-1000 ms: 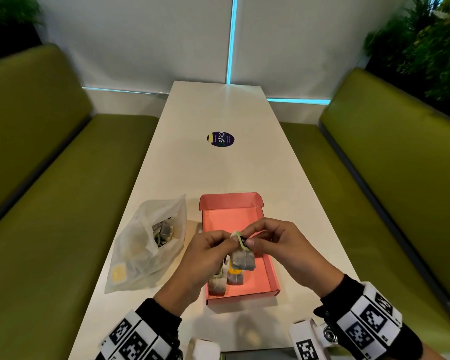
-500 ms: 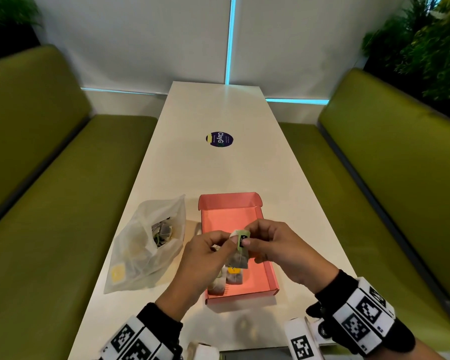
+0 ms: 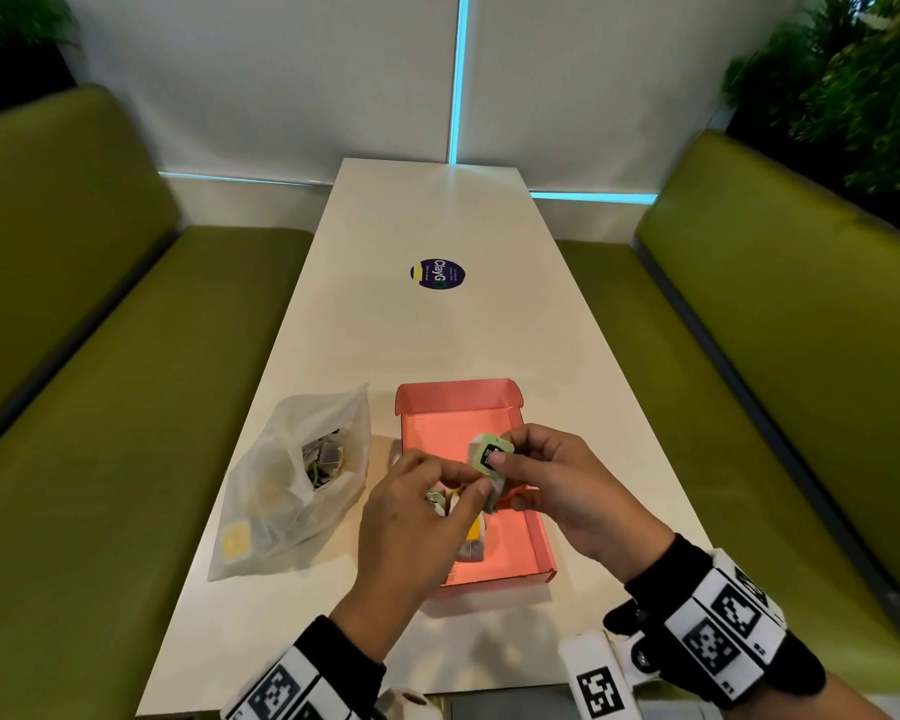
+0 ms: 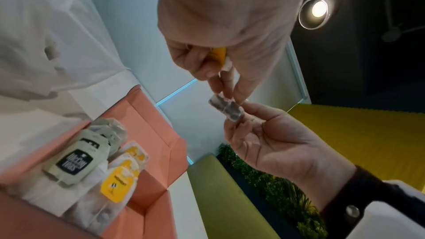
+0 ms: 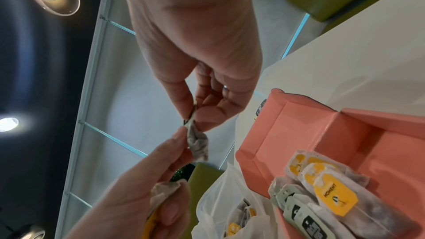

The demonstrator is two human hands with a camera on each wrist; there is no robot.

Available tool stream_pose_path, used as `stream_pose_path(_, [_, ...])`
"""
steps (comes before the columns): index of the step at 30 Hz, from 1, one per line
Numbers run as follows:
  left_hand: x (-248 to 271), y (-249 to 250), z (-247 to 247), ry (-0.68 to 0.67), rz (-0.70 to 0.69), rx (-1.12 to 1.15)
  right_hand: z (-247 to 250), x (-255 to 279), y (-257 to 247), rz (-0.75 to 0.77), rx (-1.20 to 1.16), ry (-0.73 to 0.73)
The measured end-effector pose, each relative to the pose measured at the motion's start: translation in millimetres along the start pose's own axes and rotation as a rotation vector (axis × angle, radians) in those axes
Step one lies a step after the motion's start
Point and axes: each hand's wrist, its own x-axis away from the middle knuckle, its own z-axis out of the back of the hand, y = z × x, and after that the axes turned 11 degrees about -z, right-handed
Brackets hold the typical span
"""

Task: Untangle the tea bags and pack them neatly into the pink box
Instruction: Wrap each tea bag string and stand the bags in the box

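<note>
Pink box point(image 3: 536, 532) far half bare, both hands pinching tea bag point(image 3: 489, 470)

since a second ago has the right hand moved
Yes. The right hand has drifted slightly toward the far end of the pink box, lifting the green-tagged tea bag.

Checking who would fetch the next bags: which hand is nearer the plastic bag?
Left. The left hand is just beside the plastic bag; the right hand is over the pink box, farther from it.
</note>
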Motion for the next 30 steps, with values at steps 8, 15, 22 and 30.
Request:
stream_pose_path(8, [-5, 11, 3, -0.071, 0.145, 0.019, 0, 1, 5, 0.025, 0.048, 0.020])
stream_pose_path(15, [-3, 13, 3, -0.058, 0.192, 0.046, -4, 1, 11, 0.063, 0.089, 0.105])
stream_pose_path(22, [-2, 9, 0, -0.017, 0.237, 0.143, -8, 1, 16, 0.160, 0.237, 0.187])
stream_pose_path(30, [6, -10, 0, -0.086, 0.210, 0.118, -4, -4, 21, 0.221, 0.454, 0.107])
